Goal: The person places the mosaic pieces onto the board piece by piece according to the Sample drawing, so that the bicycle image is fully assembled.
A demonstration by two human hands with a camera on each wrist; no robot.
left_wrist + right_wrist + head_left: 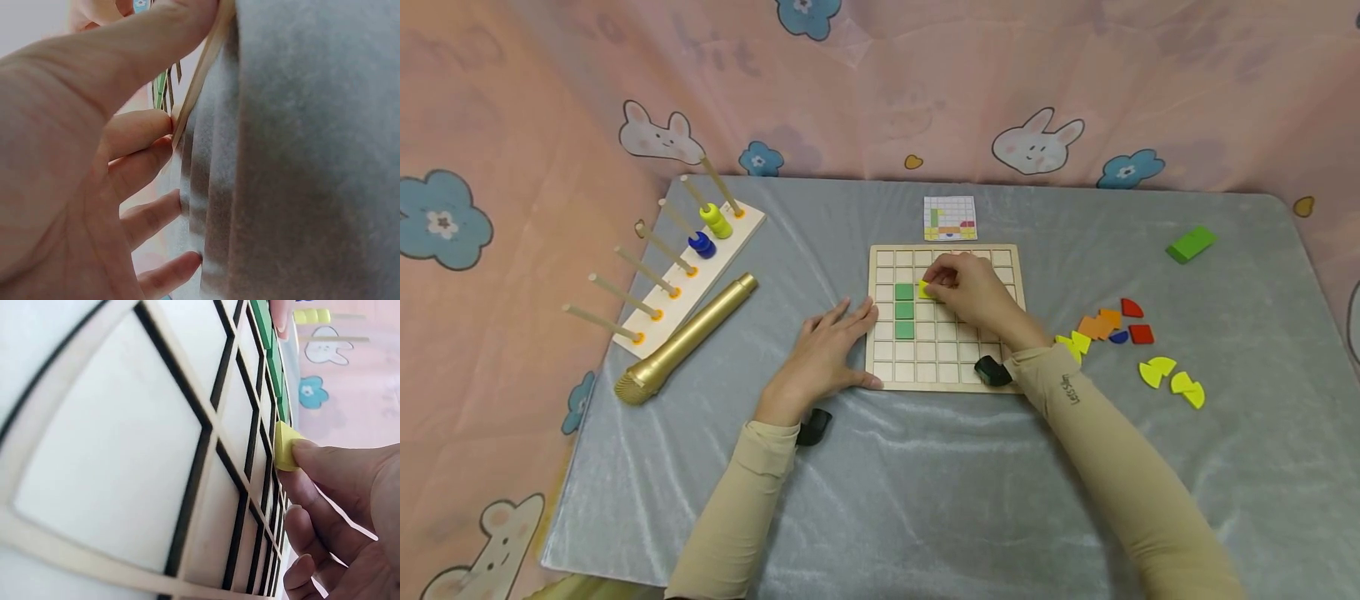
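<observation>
A wooden grid board (880,375) lies on the table, with three green squares (905,310) stacked in one column near its left side. My right hand (973,292) is over the upper middle of the board, pinching a small yellow piece (286,447) between thumb and fingers. In the head view the yellow piece is one column right of the top green square. My left hand (823,350) has its fingers spread, thumb and fingertips touching the board's left edge. The left wrist view shows its fingers (150,169) against the board's rim.
A printed pattern card (950,218) lies behind the board. To the right are loose yellow, orange, red (1141,334) and blue pieces, plus a green block (1191,244). At left, a peg rack (730,229) carries blue and yellow-green rings beside a gold microphone (688,340).
</observation>
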